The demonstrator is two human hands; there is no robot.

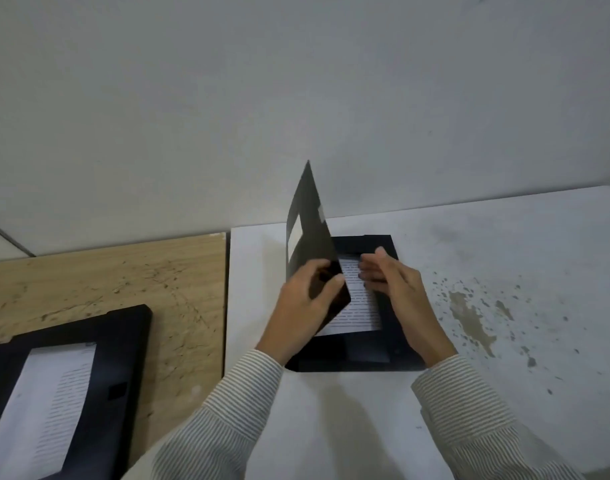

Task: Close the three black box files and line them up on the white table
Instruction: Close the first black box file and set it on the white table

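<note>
A black box file (386, 247) lies open on the white table (487, 244), with a printed sheet (360, 303) inside. Its lid (308, 237) stands nearly upright, hinged along the left side. My left hand (305, 303) grips the lid's near edge, thumb on the inner face. My right hand (397, 289) rests flat on the sheet and the box's right rim, fingers together. A second black box file (123, 341) lies open on the wooden table at lower left, with paper (43, 407) in it. A third file is not in view.
The wooden table (140, 278) adjoins the white table on the left with a narrow gap. The white table's right part has stains and chipped spots (469, 317). A plain wall (296, 81) rises behind both tables.
</note>
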